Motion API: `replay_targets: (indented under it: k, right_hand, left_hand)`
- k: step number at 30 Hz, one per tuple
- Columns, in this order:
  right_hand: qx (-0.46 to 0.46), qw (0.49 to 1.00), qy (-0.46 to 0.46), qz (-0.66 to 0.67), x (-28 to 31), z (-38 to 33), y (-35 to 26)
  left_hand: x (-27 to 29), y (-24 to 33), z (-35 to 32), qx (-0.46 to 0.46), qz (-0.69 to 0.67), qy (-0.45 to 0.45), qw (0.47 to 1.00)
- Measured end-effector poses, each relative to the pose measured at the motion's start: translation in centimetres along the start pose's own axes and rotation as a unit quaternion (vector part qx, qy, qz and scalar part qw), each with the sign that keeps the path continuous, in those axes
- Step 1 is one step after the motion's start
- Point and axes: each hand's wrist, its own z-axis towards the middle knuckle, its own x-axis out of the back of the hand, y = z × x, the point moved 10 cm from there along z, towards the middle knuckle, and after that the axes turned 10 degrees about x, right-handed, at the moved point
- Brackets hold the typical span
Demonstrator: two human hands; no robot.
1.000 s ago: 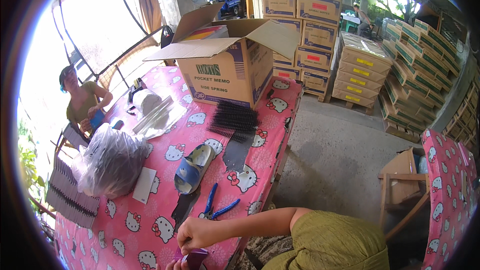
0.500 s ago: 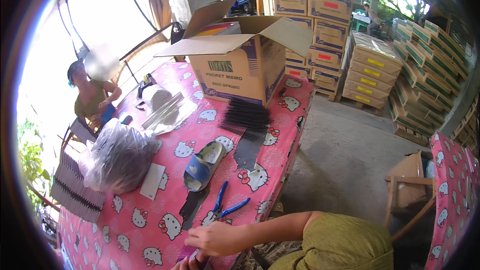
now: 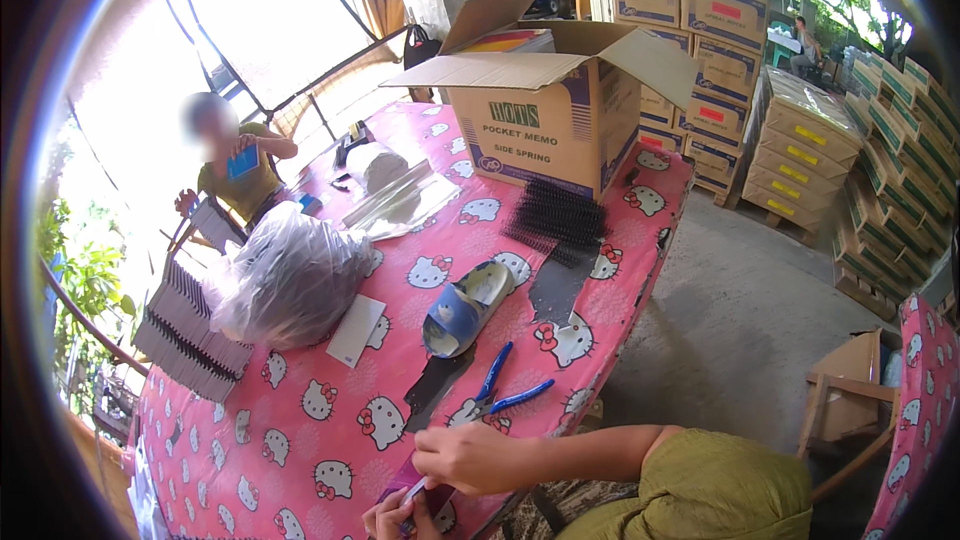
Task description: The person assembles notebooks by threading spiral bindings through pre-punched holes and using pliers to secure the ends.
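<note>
At the table's near edge, my left hand is closed on a small purple-covered pad with a pale edge. Just above it, my right hand has its fingers pinched together at the pad's edge; whatever lies between them is hidden. Beyond my right hand lie cutting pliers with blue handles spread apart. A blue slide sandal rests farther off, its toe end toward the pile of black spiral coils.
An open carton stands at the table's far end. Left are a stuffed clear plastic bag, a white card and stacked spiral pads. A co-worker sits across. Stacked cartons stand on the floor.
The view has shifted, so the scene sits farther right and more of my left hand shows. Both hands stay together at the pad. The co-worker now holds up a blue item.
</note>
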Motion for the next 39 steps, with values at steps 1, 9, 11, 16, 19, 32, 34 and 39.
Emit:
replay_targets:
  k: [1, 9, 11, 16, 19, 32, 34, 39]
  right_hand:
    - [-0.005, 1.0, -0.007, 0.012, -0.3, 0.0, 0.0]
    - [0.031, 0.999, 0.039, -0.004, -0.5, 0.1, -0.4]
    - [0.028, 0.999, 0.044, -0.015, -0.6, 0.0, -0.7]
    - [0.023, 0.997, -0.005, -0.073, -0.9, 0.1, -0.7]
    - [-0.008, 0.98, 0.047, -0.193, 4.5, 0.8, 2.0]
    - [-0.177, 0.931, -0.079, -0.31, 9.0, -2.0, 18.5]
    - [-0.185, 0.946, -0.137, -0.227, 8.7, -3.7, 21.6]
    - [-0.129, 0.948, -0.149, -0.251, 8.7, -2.5, 22.0]
  left_hand:
    - [0.2, 0.2, 0.0, -0.018, -0.005, 0.006, 1.0]
    - [0.3, 0.6, -0.2, -0.024, 0.0, 0.03, 0.999]
    - [0.3, 0.0, -0.3, -0.035, 0.009, 0.023, 0.999]
    - [0.6, 1.4, -0.4, -0.085, 0.013, 0.009, 0.996]
    - [1.3, -0.3, -0.6, -0.028, 0.043, 0.036, 0.998]
    - [-0.5, 0.4, -0.6, -0.175, 0.108, 0.007, 0.979]
    - [-0.9, 0.7, -0.5, -0.179, 0.108, -0.003, 0.978]
    - [-0.7, -0.3, -0.2, -0.099, 0.057, -0.019, 0.993]
